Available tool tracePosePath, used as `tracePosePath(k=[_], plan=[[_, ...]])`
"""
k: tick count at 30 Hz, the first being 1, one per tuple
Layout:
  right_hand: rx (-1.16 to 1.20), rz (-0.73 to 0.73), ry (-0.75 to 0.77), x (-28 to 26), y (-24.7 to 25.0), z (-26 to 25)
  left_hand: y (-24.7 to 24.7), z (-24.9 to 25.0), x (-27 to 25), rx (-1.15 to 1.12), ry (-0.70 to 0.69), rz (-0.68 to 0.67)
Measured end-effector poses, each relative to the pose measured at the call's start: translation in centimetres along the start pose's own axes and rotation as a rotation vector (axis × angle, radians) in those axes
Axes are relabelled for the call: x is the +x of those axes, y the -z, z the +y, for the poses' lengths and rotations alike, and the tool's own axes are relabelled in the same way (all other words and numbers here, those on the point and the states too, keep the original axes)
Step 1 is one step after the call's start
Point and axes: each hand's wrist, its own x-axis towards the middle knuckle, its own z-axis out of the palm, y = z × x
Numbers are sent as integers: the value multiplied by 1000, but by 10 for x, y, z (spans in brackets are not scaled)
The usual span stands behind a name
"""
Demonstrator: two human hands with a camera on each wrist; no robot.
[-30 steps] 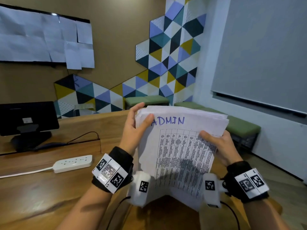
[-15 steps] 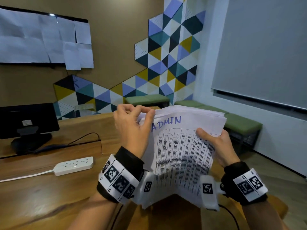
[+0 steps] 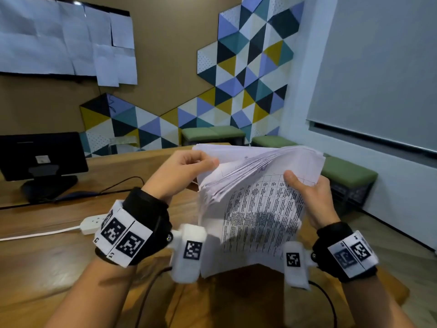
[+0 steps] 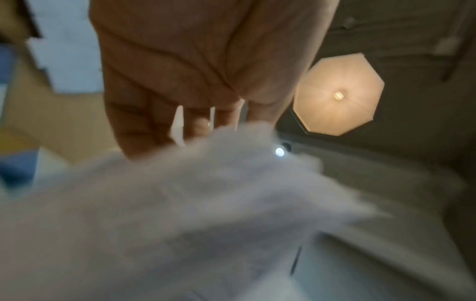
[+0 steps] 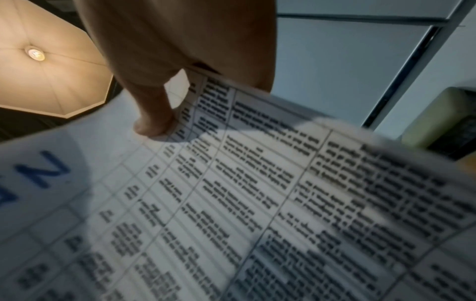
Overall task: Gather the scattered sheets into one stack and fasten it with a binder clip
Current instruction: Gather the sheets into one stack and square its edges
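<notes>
Between the two hands, above the table (image 3: 59, 252): one stack (image 3: 257, 209) of printed sheets, held upright-tilted, its top edge fanned and bent over toward the right hand.

Left hand (image 3: 182, 171): at the stack's upper left corner, fingers curled, thumb and fingertips pinching the fanned sheet edges. Left wrist view is blurred; it shows only fingers (image 4: 195, 122) meeting a pale mass of paper (image 4: 180, 213).

Right hand (image 3: 312, 195): on the stack's right edge, thumb (image 3: 292, 179) pressed on the front sheet, the other fingers behind the paper. In the right wrist view the thumb (image 5: 154, 122) lies on a printed table grid, with blue handwritten letters on the sheet (image 5: 231, 203) to its left.

Left of the left hand, on the table: white power strip (image 3: 92, 223) with cord; farther left, a black monitor (image 3: 40, 157) on its stand.

Beyond the hands: wall with coloured triangle panels (image 3: 248, 74), green benches (image 3: 212, 133), papers taped over a dark board (image 3: 63, 39).

Overhead, seen from both wrists: octagonal ceiling lamp (image 4: 337, 93), lit.

Binder clip: cannot be found in any view.
</notes>
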Motion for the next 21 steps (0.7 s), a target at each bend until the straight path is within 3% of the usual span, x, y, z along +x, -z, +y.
tracePosePath(k=[5,10,13,15,19,21], plan=[[-38,-20,9,3,3,-1,14,0,3,46,8,29],[-63,-36,5,5,-1,2,20,4,-1,-77,145,-190],[-86,-50,5,5,-3,3,18,7,-4,-35,152,-275],[-94,-47,10,5,-2,3,17,9,-6,42,80,-247],[-64,-28,16,4,-4,1,12,10,-10,235,-174,-46],[-39,-26,20,1,-6,-1,10,10,-8,310,-214,27]])
